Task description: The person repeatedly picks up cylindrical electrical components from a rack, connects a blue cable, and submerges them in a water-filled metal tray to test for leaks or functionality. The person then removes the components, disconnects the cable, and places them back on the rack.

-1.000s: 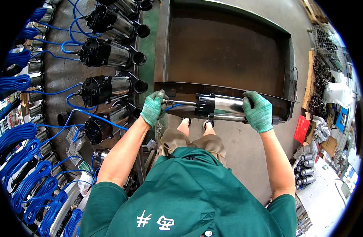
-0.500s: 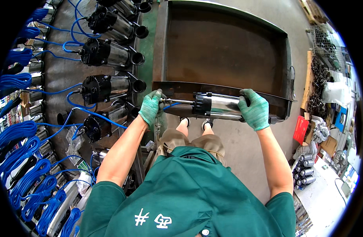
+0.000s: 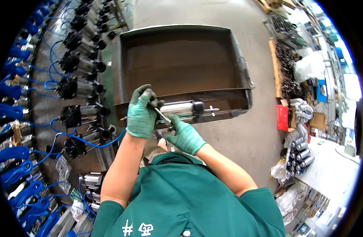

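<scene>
across the front rim of the brown metal tray (image 3: pixel 237 85), the steel pump cylinder (image 3: pixel 180 108) lies crosswise. left hand (image 3: pixel 141 112) closes around a thin tool (image 3: pixel 162 117); right hand (image 3: pixel 184 135) clasps the cylinder from below. if either hold loosens, it would likely roll off the rim.

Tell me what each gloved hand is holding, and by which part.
The left hand grips the near end of the steel pump motor lying on the tray's front rim. The right hand supports that end from below, fingers on a thin metal piece.
</scene>
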### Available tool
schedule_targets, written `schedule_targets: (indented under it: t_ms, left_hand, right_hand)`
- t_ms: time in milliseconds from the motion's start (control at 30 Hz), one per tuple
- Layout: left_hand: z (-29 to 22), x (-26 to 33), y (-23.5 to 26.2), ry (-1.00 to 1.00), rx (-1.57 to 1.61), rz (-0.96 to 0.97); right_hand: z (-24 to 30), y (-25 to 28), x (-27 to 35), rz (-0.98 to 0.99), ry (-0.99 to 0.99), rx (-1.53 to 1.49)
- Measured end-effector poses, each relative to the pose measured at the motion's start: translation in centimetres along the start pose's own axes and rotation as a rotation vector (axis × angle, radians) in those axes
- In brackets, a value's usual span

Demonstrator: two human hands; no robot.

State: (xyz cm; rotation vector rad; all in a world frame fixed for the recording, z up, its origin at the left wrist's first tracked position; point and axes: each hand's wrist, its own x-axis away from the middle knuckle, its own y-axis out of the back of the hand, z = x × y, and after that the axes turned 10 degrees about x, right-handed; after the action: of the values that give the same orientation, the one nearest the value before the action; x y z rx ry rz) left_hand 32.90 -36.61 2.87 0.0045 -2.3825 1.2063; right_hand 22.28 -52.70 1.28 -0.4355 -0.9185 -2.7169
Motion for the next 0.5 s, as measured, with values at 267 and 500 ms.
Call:
schedule_targets:
  t_ms: [267, 500]
  left_hand:
    - [4.0, 3.4, 0.4, -0.146, -0.822, 0.225]
    - [2.0, 7.5, 12.6, -0.238, -1.034, -0.091]
  right_hand:
    - [-21.5, 12.2, 9.6, -0.375, -0.331, 0.191]
    - [-38.3, 17.1, 11.1, -0.449, -0.558, 0.204]
